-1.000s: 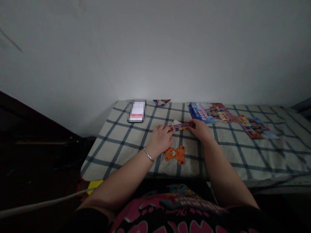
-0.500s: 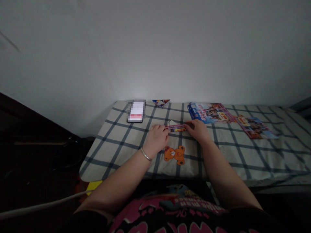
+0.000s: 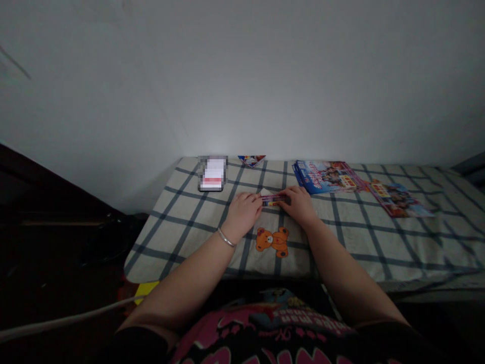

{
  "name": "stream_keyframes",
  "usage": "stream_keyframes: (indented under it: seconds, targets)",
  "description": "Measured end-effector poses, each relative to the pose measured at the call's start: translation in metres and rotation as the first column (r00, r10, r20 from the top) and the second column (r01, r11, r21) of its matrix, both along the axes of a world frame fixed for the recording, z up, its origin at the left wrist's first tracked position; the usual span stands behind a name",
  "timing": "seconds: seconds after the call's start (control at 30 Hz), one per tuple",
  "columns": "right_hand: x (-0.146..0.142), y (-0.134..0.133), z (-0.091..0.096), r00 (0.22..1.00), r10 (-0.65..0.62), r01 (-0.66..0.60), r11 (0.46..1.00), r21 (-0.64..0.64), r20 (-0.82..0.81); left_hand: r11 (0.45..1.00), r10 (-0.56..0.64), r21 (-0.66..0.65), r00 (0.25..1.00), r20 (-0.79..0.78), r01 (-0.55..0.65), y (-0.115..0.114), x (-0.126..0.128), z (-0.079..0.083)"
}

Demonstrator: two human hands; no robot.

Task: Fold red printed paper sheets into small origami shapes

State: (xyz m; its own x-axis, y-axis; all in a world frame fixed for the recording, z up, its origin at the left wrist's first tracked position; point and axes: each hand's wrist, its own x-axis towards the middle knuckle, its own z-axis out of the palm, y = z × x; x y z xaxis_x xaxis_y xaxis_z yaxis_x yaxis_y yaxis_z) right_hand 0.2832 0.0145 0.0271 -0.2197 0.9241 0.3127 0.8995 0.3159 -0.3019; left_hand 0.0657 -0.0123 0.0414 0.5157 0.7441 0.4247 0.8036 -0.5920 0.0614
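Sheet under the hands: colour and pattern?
The sheet is off-white with a dark blue-grey grid; clearest in the head view.

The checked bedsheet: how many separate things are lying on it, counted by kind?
Black smartphone, screen blurred: 1
Glossy colourful printed booklets: 2
Folded multicoloured paper pieces, one held between the hands: 2
Total: 5

A plain white wall (image 3: 242,76) fills the back of the room, with a pale glow (image 3: 215,144) low down where it meets the bed (image 3: 401,247). The bed pushes against the wall, covered by a cream sheet (image 3: 428,258) with dark blue checks. To its left, the floor (image 3: 56,263) sinks into deep shadow, and a white cable (image 3: 64,322) crosses the dimness.
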Motion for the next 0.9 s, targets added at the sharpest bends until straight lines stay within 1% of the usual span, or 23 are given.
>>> stream_keyframes:
  seconds: [0.13, 0.27, 0.37, 0.47, 0.57, 0.63, 0.7, 0.77, 0.83, 0.9]
  targets:
    - [0.004, 0.0, -0.001, 1.0, -0.013, 0.013, 1.0, 0.006, -0.004, 1.0, 0.013, -0.004, 1.0, -0.001, -0.013, 0.0, -0.001, 0.001]
    - [0.007, -0.001, -0.002, 1.0, 0.006, -0.006, 1.0, 0.014, 0.009, 1.0, 0.01, -0.005, 1.0, 0.006, -0.01, 0.001, -0.001, -0.001]
    - [0.008, -0.002, -0.002, 1.0, 0.022, -0.022, 0.999, 0.031, 0.011, 0.999, 0.028, -0.037, 0.999, 0.018, -0.027, 0.003, -0.001, -0.003]
    - [0.006, -0.003, -0.001, 0.998, 0.061, -0.062, 0.997, 0.043, 0.025, 0.994, 0.099, -0.048, 0.993, 0.059, -0.097, 0.003, -0.001, -0.006]
    - [0.003, -0.002, -0.001, 0.99, 0.129, -0.131, 0.991, 0.039, 0.05, 0.979, 0.203, -0.04, 0.974, 0.1, -0.2, 0.002, 0.0, -0.008]
    - [0.002, -0.001, -0.001, 0.987, 0.15, -0.152, 0.987, 0.043, 0.05, 0.97, 0.243, -0.055, 0.964, 0.106, -0.239, 0.004, -0.001, -0.009]
    - [0.002, 0.0, -0.002, 0.987, 0.156, -0.158, 0.986, 0.055, 0.041, 0.974, 0.22, -0.082, 0.969, 0.114, -0.212, 0.006, -0.003, -0.01]
    - [0.003, 0.0, -0.003, 0.986, 0.167, -0.168, 0.983, 0.069, 0.026, 0.983, 0.166, -0.105, 0.975, 0.148, -0.152, 0.008, -0.005, -0.01]
    - [0.004, 0.001, -0.005, 0.984, 0.178, -0.178, 0.981, 0.081, 0.002, 0.989, 0.123, -0.105, 0.971, 0.206, -0.103, 0.01, -0.006, -0.01]
    - [0.006, 0.001, -0.006, 0.982, 0.187, -0.185, 0.979, 0.086, -0.019, 0.992, 0.107, -0.098, 0.963, 0.248, -0.085, 0.011, -0.007, -0.009]
